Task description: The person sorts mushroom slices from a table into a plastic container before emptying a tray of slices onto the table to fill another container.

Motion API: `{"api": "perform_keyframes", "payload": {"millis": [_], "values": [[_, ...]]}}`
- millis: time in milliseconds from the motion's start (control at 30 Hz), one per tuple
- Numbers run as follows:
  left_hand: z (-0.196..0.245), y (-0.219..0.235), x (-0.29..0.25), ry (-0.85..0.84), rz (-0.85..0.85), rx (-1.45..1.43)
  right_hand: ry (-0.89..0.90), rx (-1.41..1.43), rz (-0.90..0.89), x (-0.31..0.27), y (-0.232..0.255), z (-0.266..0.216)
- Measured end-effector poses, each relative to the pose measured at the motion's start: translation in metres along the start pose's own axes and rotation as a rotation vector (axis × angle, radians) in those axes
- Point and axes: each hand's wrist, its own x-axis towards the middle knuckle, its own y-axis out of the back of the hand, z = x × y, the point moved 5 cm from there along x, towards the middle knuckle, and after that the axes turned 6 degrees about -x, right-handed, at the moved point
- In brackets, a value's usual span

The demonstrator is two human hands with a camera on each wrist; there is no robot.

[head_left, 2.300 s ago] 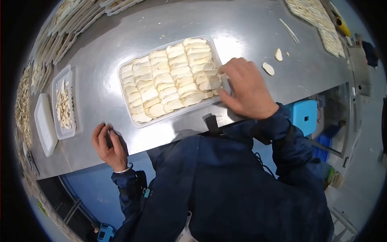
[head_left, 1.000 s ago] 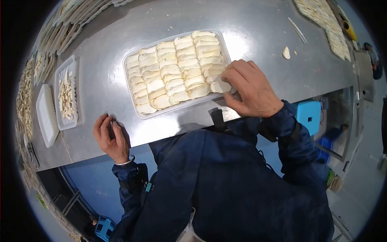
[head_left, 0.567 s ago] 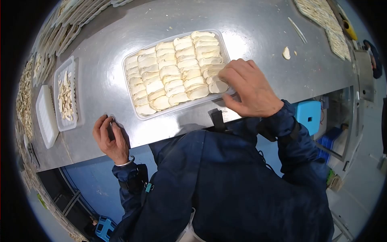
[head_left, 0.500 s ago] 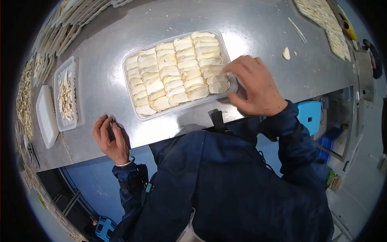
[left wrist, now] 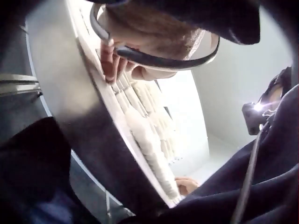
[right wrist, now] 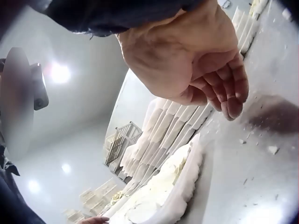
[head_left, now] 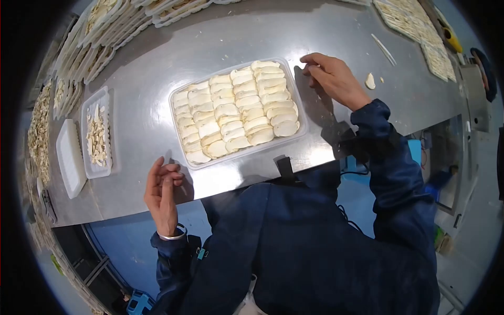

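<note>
A clear plastic tray (head_left: 240,153) packed with rows of pale slices (head_left: 236,110) lies on the steel table (head_left: 142,79). My right hand (head_left: 332,77) is at the tray's far right corner, fingertips beside the rim. The right wrist view shows this right hand (right wrist: 219,88) loosely curled over the table, holding nothing, with the tray (right wrist: 187,186) next to it. My left hand (head_left: 163,189) rests at the table's front edge by the tray's near left corner, fingers relaxed and empty. In the left wrist view, the left hand (left wrist: 121,65) is next to the slices (left wrist: 149,135).
A small tray of scraps (head_left: 97,134) and a white empty tray (head_left: 68,157) sit to the left. Stacked filled trays (head_left: 105,26) line the back left, and more filled trays (head_left: 415,21) the far right. A loose slice (head_left: 370,81) and a thin strip (head_left: 384,48) lie right of my hand.
My right hand laid a slice in the tray's near right corner, let go, and moved to the far right corner. My left hand uncurled and shifted toward the tray.
</note>
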Motion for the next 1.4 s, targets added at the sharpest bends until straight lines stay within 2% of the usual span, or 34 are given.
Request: {"api": "perform_keyframes", "payload": {"millis": [33, 133, 167, 267, 300, 333, 400, 500, 600, 700, 733, 800, 867, 900, 933, 1067, 1200, 1267, 1400], "values": [[0.003, -0.005, 0.001, 0.032, -0.033, -0.017, 0.097, -0.060, 0.085, 0.008, -0.002, -0.001], [0.004, -0.014, 0.006, 0.127, -0.086, -0.065, 0.291, -0.112, 0.060, 0.038, -0.009, -0.009], [0.002, -0.014, 0.007, 0.153, -0.093, -0.085, 0.250, -0.010, 0.043, 0.044, -0.013, -0.013], [-0.001, -0.017, 0.010, 0.204, -0.100, -0.143, 0.230, -0.161, -0.139, 0.061, -0.016, -0.030], [-0.001, -0.018, 0.010, 0.216, -0.101, -0.154, 0.310, -0.106, -0.100, 0.067, -0.020, -0.029], [-0.001, -0.019, 0.010, 0.231, -0.103, -0.166, 0.267, -0.091, -0.167, 0.070, -0.021, -0.025], [-0.001, -0.021, 0.010, 0.218, -0.095, -0.158, 0.176, -0.062, -0.303, 0.067, -0.017, -0.033], [-0.003, -0.023, 0.014, 0.196, -0.093, -0.159, 0.191, -0.035, -0.383, 0.071, -0.020, -0.024], [-0.002, -0.025, 0.017, 0.195, -0.088, -0.150, 0.195, 0.025, -0.420, 0.072, -0.021, -0.013], [-0.002, -0.025, 0.020, 0.200, -0.081, -0.121, 0.356, 0.035, -0.354, 0.074, -0.020, -0.003], [-0.004, -0.025, 0.021, 0.198, -0.086, -0.113, 0.302, 0.111, -0.349, 0.072, -0.021, 0.005], [-0.004, -0.027, 0.022, 0.169, -0.111, -0.188, 0.329, 0.065, -0.304, 0.063, -0.015, 0.008], [-0.006, -0.025, 0.024, 0.171, -0.110, -0.153, 0.087, 0.150, -0.347, 0.047, -0.011, 0.015], [-0.005, -0.027, 0.024, 0.159, -0.123, -0.161, 0.134, 0.150, -0.310, 0.041, -0.007, 0.019], [-0.002, -0.029, 0.024, 0.149, -0.133, -0.167, 0.053, 0.189, -0.307, 0.034, -0.004, 0.029], [0.001, -0.030, 0.027, 0.088, -0.154, -0.125, -0.045, 0.246, -0.153, -0.009, 0.032, 0.051], [-0.004, -0.024, 0.029, -0.039, -0.111, -0.055, -0.085, 0.376, 0.093, -0.059, 0.094, 0.088], [-0.007, -0.020, 0.028, -0.097, -0.082, 0.001, -0.184, 0.389, 0.304, -0.085, 0.126, 0.112], [-0.006, -0.022, 0.022, -0.199, -0.048, 0.085, -0.283, 0.415, 0.565, -0.135, 0.189, 0.177]]}}
